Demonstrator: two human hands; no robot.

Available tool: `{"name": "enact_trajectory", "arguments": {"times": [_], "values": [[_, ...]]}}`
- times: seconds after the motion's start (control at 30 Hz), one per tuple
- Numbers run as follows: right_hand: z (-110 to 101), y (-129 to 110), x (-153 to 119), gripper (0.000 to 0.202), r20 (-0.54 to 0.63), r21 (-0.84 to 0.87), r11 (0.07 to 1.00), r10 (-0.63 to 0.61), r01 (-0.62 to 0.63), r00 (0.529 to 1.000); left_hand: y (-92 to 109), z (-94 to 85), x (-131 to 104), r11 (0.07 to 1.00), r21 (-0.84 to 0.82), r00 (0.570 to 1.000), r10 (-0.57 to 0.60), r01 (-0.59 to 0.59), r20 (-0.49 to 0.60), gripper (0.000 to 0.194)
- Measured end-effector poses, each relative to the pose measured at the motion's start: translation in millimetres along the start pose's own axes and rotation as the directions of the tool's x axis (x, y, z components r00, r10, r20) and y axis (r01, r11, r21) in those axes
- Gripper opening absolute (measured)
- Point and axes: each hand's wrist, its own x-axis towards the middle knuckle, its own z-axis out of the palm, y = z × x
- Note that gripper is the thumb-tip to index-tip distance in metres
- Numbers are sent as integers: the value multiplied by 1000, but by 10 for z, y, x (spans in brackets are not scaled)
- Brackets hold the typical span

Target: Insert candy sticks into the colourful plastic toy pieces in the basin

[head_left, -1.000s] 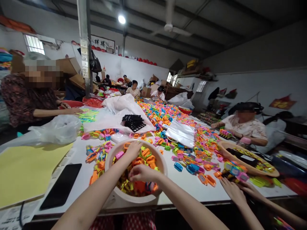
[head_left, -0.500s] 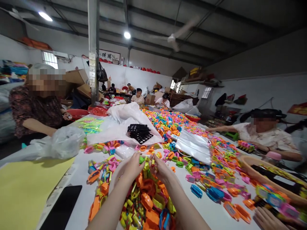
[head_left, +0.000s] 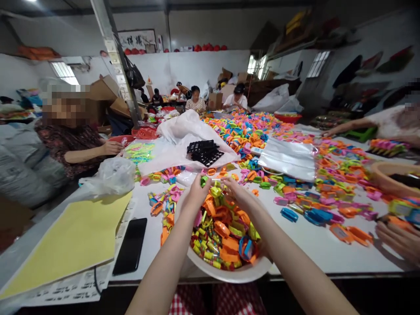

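— So, what is on record at the left end?

— A co-worker in a patterned top (head_left: 74, 151) is at the far left of the desk (head_left: 295, 253), both arms brought forward. Nearer lies a yellow sheet (head_left: 72, 236), flat over printed paper (head_left: 77, 286). A crumpled clear bag (head_left: 118, 176) sits just behind the sheet, and a black phone (head_left: 130, 246) lies flat to its right.

— Condition of the left hand?

— The left hand (head_left: 197, 192) has thumb and fingers pinching a green piece (head_left: 204, 180). That piece is above the far side of a pale basin (head_left: 229, 276), which stands at the near edge, heaped with orange, yellow and other plastic pieces (head_left: 226, 232). Beyond it, black grids (head_left: 205, 152) rest on white sheeting (head_left: 173, 151).

— And the right hand?

— The right hand (head_left: 236, 192) faces the left across a small gap, fingertips drawn together at a thin pale strip (head_left: 215, 180). Whether they grip it, I cannot tell.

— Further right?

— A silvery packet (head_left: 287, 158) lies among loose pieces (head_left: 334, 188). A tan basin (head_left: 377, 170) is partly out of view; nearer, a co-worker's hand (head_left: 398, 240) is beside coloured pieces.
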Motion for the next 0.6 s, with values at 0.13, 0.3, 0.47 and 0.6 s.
{"name": "enact_trajectory", "arguments": {"times": [0.13,0.3,0.47,0.6], "values": [[-62,-20,-16,57,88,34,999,-18,15,996,-11,13,12,989,17,989,148,-148,-25,27],[-114,4,14,43,140,36,999,-38,33,989,-20,12,24,958,-2,958,288,-288,10,22],[-75,-31,-6,38,100,2,1000,15,-16,995,61,6,-28,980,-139,985,152,-139,85,28],[-52,-53,-52,38,55,-51,995,91,-89,994,187,-55,-161,981,-195,998,-26,15,-54,23]]}}
